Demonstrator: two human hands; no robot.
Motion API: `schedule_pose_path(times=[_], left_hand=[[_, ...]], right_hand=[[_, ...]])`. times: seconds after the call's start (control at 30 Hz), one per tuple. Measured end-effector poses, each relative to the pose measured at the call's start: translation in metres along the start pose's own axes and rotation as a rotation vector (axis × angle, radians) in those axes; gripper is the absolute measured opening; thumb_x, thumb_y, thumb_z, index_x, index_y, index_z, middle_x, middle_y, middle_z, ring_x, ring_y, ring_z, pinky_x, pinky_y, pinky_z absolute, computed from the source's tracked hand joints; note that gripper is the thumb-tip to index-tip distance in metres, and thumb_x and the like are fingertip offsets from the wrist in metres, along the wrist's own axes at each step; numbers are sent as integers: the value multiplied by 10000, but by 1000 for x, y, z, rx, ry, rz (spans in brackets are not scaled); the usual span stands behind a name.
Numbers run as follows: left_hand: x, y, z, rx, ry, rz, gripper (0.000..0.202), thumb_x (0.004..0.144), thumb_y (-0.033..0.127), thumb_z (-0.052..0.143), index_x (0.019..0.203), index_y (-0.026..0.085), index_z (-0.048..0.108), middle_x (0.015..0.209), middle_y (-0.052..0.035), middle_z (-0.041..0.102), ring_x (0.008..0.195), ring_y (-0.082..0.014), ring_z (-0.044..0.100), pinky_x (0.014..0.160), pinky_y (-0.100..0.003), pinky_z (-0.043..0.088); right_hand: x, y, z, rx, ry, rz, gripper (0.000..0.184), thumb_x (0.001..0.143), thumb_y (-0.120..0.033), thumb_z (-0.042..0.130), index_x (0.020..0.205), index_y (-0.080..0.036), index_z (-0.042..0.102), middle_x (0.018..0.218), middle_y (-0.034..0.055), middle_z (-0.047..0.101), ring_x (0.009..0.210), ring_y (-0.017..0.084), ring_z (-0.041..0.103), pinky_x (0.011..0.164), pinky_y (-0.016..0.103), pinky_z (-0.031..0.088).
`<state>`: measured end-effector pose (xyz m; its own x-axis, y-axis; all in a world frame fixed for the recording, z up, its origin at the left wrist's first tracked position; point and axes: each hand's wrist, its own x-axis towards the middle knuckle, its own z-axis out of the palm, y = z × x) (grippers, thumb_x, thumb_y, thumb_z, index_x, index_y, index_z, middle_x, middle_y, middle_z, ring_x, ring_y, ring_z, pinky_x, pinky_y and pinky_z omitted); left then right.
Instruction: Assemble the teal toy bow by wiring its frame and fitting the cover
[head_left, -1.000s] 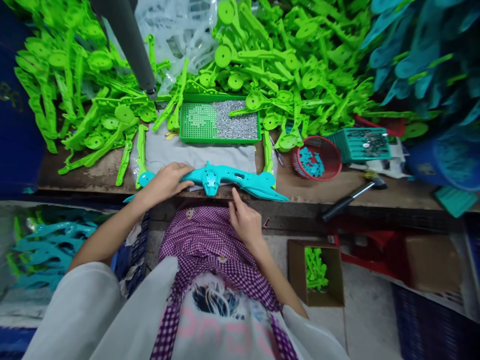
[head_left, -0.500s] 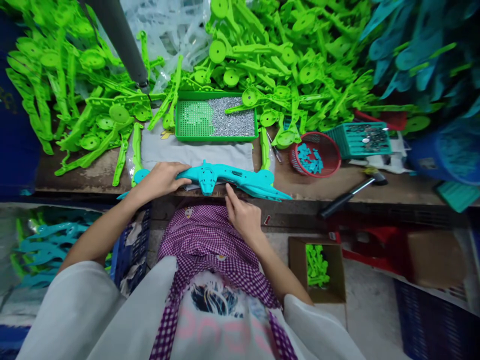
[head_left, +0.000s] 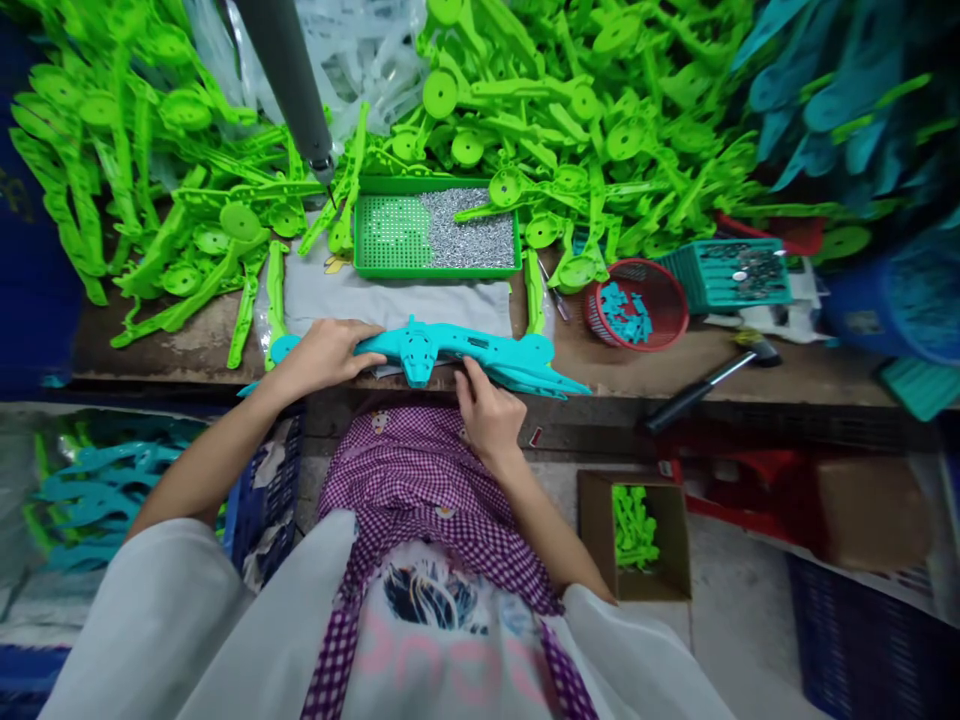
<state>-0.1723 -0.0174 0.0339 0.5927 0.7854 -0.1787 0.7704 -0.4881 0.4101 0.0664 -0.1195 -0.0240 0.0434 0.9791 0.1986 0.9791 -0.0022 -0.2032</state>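
Note:
A turquoise plastic toy part (head_left: 480, 347), long and winged with a head-like piece in its middle, lies along the front edge of the bench over a grey cloth (head_left: 397, 305). My left hand (head_left: 330, 352) is closed around its left portion, thumb below and fingers on top. At the part's near edge, right of the head piece, my right hand (head_left: 491, 405) touches it with index finger and thumb close together. Whether those fingertips pinch anything is too small to tell. Upright green pieces (head_left: 535, 295) stand behind the part at both ends.
A green tray (head_left: 439, 270) of small metal screws sits behind the cloth, under a hanging screwdriver (head_left: 300, 110). Green plastic parts (head_left: 622, 140) are heaped across the back. A red basket (head_left: 671, 325) with turquoise bits and a hammer (head_left: 701, 388) lie right.
My right hand's index finger has bent from pointing along the part's edge to a curled touch there. The left hand keeps its hold. The view has shifted slightly.

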Motion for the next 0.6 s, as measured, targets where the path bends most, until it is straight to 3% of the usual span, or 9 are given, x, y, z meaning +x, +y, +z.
schedule_pose_path(times=[0.13,0.23,0.37,0.6], left_hand=[[0,-2,0,-1,6,-4,452,871,458,555,1233,199,632,1155,-93,700,1043,-262,653,879,-330,466],[0,-2,0,1,8,-2,453,873,457,554,1229,189,637,1152,-103,700,1037,-266,656,875,-333,465],[0,-3,0,6,10,-7,444,869,462,557,1221,205,643,1134,-89,709,1033,-261,658,864,-327,465],[1,-1,-2,-11,7,-18,450,860,453,581,1227,202,643,1161,-92,699,1060,-271,651,879,-333,467]], right_hand=[[8,-6,5,48,64,148,391,964,-374,411,1014,-171,742,697,63,735,541,117,604,553,246,344],[11,-10,6,90,85,213,390,965,-376,406,1008,-175,737,722,64,736,586,131,628,580,246,373],[12,-12,8,133,103,219,383,968,-351,400,1001,-161,731,823,94,735,687,138,650,634,246,405],[9,-12,20,93,189,211,381,967,-341,391,951,-163,727,765,70,702,651,127,601,635,253,377]])
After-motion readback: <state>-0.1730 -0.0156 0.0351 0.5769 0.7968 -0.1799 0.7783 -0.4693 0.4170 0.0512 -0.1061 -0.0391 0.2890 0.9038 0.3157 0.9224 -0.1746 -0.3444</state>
